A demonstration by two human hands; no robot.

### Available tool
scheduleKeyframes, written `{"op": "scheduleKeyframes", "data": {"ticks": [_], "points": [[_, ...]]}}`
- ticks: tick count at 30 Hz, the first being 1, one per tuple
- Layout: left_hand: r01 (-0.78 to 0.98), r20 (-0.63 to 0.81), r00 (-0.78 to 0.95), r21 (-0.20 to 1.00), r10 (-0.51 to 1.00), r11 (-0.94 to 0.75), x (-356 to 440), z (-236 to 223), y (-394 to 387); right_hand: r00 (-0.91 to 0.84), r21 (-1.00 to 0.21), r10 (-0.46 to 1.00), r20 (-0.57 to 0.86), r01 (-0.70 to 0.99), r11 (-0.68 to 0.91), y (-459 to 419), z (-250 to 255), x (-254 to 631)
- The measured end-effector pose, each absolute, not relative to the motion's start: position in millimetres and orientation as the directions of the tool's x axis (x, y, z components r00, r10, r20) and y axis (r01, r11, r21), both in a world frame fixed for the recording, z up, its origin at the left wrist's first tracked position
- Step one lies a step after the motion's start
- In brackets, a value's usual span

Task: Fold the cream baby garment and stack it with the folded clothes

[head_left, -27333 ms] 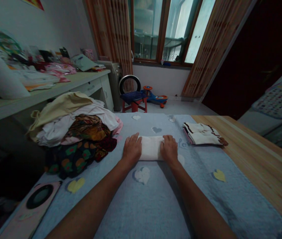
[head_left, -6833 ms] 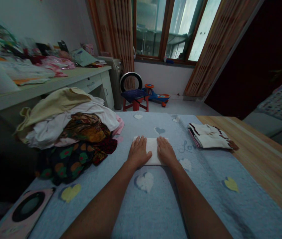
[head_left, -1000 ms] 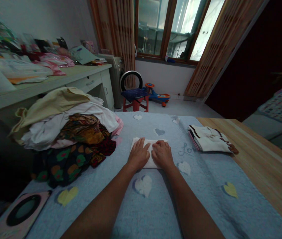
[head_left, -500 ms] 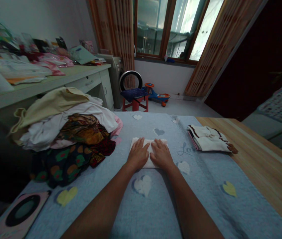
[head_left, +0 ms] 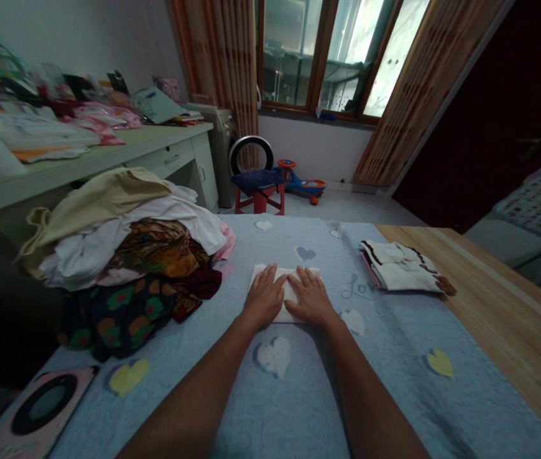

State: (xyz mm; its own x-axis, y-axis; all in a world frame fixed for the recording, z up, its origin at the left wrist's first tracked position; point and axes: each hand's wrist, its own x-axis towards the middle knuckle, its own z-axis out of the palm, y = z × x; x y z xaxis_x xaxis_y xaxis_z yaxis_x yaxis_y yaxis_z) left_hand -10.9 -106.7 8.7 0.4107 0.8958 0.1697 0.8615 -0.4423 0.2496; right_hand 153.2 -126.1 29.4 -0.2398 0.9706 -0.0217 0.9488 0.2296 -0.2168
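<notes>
A small white folded cloth lies flat in the middle of the blue heart-patterned blanket. My left hand rests palm down on its left part, fingers stretched out. On its right part lies my right hand, also flat with the fingers spread. The thumbs are close together at the cloth's middle. Both palms cover much of it, so its exact kind is hidden. To the right sits a stack of folded clothes, a white garment with dark brown trim on top.
A heap of loose clothes fills the left side. A pink case with a dark oval lies at the front left. Bare wood of the table shows at right. Beyond stand a red stool and a cluttered desk.
Over the last second my right hand's curled fingers have straightened and spread on the cloth. My left hand stays almost in place. Against the older frames, the hands are closer together.
</notes>
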Motion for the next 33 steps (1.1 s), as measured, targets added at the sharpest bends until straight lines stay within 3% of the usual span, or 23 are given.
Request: {"op": "scheduleKeyframes", "data": {"ticks": [7,15,25,33], "points": [[0.859,0.163,0.417,0.251,0.894,-0.446,-11,8,-106,-0.265,-0.261,0.964,0.001,0.931,0.256,-126,24,158],[0.857,0.157,0.420,0.254,0.894,-0.448,-11,11,-108,-0.111,-0.391,0.955,0.275,0.894,0.217,-114,-1,169],[0.863,0.177,0.405,0.251,0.897,-0.439,-9,9,-111,-0.080,-0.186,0.984,0.157,0.977,0.109,-118,12,154],[0.868,0.199,0.395,0.240,0.897,-0.435,-8,8,-112,0.022,-0.215,0.988,0.156,0.977,0.012,-119,11,154]]}}
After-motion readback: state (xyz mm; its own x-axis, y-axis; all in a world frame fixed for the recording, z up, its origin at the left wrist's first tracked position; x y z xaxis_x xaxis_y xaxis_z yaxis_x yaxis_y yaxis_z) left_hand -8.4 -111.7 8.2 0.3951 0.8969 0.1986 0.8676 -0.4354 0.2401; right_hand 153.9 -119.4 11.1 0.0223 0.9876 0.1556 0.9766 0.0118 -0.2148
